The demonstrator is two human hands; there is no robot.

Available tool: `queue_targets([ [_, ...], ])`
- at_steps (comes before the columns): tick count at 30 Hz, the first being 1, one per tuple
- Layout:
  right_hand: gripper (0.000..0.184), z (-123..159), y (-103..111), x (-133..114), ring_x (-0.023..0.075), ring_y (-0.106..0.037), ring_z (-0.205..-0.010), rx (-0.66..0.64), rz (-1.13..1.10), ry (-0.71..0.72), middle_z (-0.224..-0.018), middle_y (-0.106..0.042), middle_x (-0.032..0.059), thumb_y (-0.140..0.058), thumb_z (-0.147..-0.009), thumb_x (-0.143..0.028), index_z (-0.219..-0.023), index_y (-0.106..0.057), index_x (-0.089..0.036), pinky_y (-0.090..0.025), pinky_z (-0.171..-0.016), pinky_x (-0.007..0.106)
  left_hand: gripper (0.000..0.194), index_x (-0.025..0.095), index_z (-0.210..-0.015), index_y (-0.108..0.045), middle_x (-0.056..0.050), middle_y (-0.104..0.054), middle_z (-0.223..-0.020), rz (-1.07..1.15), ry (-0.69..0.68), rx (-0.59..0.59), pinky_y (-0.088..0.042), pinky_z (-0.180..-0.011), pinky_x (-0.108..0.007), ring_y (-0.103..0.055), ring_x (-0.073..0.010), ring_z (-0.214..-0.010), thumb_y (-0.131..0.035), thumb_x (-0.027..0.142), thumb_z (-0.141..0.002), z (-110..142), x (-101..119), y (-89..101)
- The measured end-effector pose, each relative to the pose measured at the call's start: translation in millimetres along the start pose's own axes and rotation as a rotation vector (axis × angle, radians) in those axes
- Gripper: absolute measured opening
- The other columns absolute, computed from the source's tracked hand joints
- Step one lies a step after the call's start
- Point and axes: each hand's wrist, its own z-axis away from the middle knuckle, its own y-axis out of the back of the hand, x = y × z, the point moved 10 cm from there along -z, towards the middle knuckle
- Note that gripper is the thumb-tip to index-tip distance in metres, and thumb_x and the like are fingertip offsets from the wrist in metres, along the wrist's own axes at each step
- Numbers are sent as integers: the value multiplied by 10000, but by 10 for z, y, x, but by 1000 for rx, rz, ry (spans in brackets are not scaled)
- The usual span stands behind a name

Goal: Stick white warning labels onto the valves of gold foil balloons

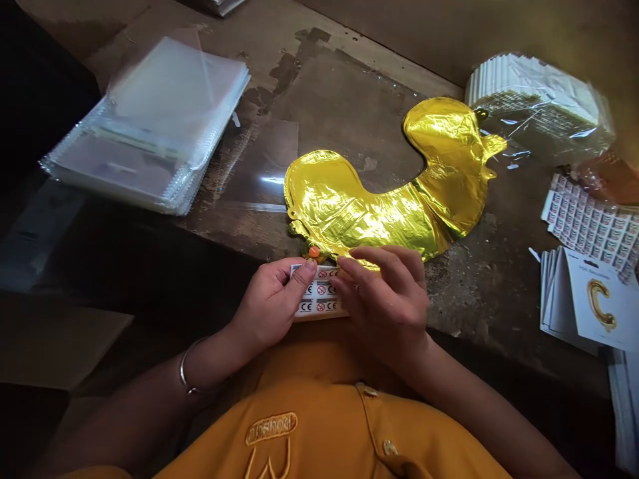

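A sheet of CE stickers (328, 290), white with small red warning signs, is pinched at its left edge by my left hand (279, 293), thumb on top. My right hand (387, 289) covers the right side of that sheet, its fingers curled down onto it; whether a single sticker is between the fingertips I cannot tell. Just beyond both hands lies a flat gold foil balloon (369, 213), curved like a letter C. Its lower edge reaches the right fingertips. A small orange dot (313, 252) shows by my left thumb, at the balloon's tail.
On the left lies a stack of clear plastic sleeves (164, 120), with a single clear sleeve (264, 166) beside it. White straws (529, 86) in plastic stand back right. Further sticker sheets (594, 219) and folded balloon cards (599, 299) sit at the right edge.
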Motion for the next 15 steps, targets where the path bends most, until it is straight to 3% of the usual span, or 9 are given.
queue_targets([
  [3,220,6,24,-23,218,-593,-928,27,7,32,-937,-703,9,-673,-803,-204,-995,-657,-308,-493,-835,378,395,142,-692,-587,25,-520,-598,41,8,-5,-381,-495,-191,-433,-91,-541,-578,510,-836,-1,2,-8],
  [9,340,85,12,-80,215,-573,-904,64,-12,131,-985,-708,11,-693,-763,-132,-1048,-622,-305,-496,-803,380,382,143,-703,-582,38,-524,-603,98,54,-17,-379,-496,-169,-431,-74,-540,-571,497,-847,12,-44,-28],
  [15,240,90,-50,-73,197,-572,-904,71,-9,164,-937,-684,22,-654,-801,-161,-994,-639,-304,-494,-791,355,388,143,-711,-590,31,-522,-599,128,43,-30,-382,-485,-170,-442,-74,-532,-592,510,-838,-17,-86,-32],
])
